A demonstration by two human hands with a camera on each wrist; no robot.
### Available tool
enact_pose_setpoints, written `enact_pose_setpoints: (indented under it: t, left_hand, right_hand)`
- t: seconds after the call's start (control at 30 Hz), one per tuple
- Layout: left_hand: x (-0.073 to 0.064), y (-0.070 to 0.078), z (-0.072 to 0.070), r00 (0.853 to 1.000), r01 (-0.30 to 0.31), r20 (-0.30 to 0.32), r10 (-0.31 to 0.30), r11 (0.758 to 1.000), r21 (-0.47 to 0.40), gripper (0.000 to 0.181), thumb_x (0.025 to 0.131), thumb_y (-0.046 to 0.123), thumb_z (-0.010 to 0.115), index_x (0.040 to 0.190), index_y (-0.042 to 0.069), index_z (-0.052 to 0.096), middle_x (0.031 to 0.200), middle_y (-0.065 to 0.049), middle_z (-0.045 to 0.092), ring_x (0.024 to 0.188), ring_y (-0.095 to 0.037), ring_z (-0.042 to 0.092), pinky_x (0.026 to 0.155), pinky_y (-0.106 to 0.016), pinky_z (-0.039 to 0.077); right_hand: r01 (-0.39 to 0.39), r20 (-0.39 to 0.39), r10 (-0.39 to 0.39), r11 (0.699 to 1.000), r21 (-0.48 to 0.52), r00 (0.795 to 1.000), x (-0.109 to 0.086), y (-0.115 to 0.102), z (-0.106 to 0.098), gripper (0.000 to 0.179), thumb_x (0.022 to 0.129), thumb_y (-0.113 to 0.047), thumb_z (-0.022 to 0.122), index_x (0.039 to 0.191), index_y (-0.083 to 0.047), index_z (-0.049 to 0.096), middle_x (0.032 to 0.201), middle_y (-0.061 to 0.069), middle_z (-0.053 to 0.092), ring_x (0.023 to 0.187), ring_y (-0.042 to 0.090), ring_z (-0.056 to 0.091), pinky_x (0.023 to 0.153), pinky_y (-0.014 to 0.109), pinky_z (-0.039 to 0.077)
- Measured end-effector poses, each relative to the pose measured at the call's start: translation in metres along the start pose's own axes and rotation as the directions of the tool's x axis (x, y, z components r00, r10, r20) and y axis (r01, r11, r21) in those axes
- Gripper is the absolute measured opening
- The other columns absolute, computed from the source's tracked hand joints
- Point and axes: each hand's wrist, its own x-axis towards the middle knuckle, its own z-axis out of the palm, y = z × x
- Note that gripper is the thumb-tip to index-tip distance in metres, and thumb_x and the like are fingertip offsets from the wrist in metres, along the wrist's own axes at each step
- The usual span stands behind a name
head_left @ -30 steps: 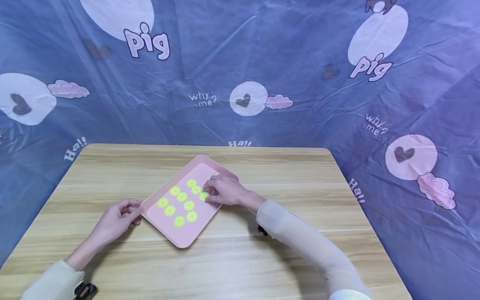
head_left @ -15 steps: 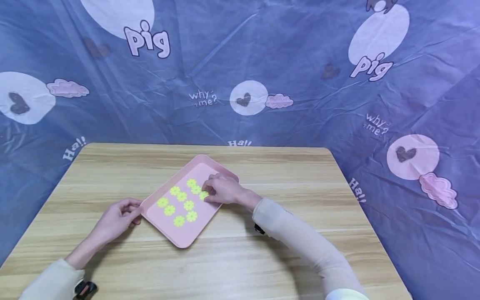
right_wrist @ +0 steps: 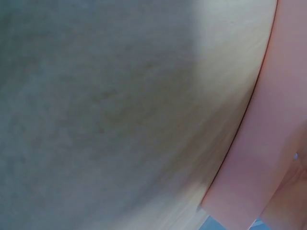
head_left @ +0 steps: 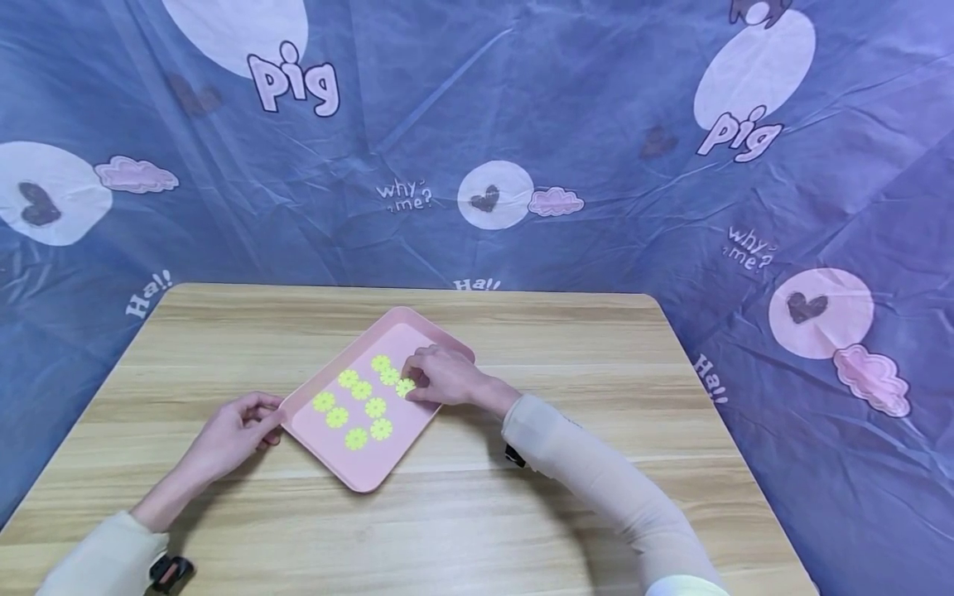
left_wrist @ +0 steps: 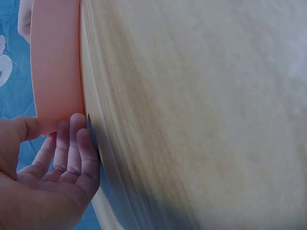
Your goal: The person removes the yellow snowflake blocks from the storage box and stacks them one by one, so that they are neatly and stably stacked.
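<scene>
A pink rectangular tray (head_left: 328, 468) lies turned at an angle on the table. Several flat, yellow-green flower-shaped pieces (head_left: 356, 439) rest inside it. My left hand (head_left: 237, 432) pinches the tray's left corner; in the left wrist view its thumb is at the upper rim and the fingertips touch the outer wall (left_wrist: 57, 62) lower down. Reaching over the right side, my right hand (head_left: 449, 377) has curled fingers and thumb at the rightmost flower piece (head_left: 405, 387), gripping it near the tray floor. The right wrist view shows mostly the tray's outer wall (right_wrist: 259, 129), hiding the fingertips.
The wood-grain table (head_left: 477, 530) extends around the tray on all sides. Blue fabric (head_left: 417, 108) printed with words and clouds hangs behind it and at the sides. A black wrist device (head_left: 171, 573) sits at the left cuff.
My right forearm has shifted slightly left, and the right hand with it by a small amount. The left hand, tray and other flower pieces look unmoved.
</scene>
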Motion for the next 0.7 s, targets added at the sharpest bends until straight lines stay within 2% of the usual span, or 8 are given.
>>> enact_pose_setpoints:
  t: [0.43, 0.7]
  left_hand:
    - [-0.0016, 0.0049, -0.0011, 1.000, 0.002, 0.004, -0.002, 1.000, -0.007, 0.034, 0.106, 0.011, 0.060, 0.129, -0.014, 0.059, 0.091, -0.011, 0.073, 0.069, -0.005, 0.067, 0.062, -0.024, 0.061]
    - [-0.0017, 0.0060, -0.0017, 1.000, 0.000, 0.013, 0.001, 1.000, -0.023, 0.034, 0.105, 0.011, 0.061, 0.128, -0.013, 0.059, 0.092, -0.011, 0.072, 0.070, -0.005, 0.067, 0.063, -0.024, 0.061]
  right_hand:
    - [0.023, -0.065, -0.014, 0.989, 0.147, 0.998, -0.0014, 0.0038, 0.0028, 0.013, 0.094, -0.028, 0.080, 0.104, -0.021, 0.074, 0.092, -0.007, 0.072, 0.089, 0.006, 0.062, 0.082, 0.020, 0.050]
    - [0.030, -0.070, -0.014, 0.972, 0.232, 0.997, -0.0037, 0.0044, 0.0014, 0.007, 0.095, -0.023, 0.079, 0.099, -0.019, 0.074, 0.088, -0.006, 0.073, 0.083, 0.004, 0.062, 0.079, 0.017, 0.052]
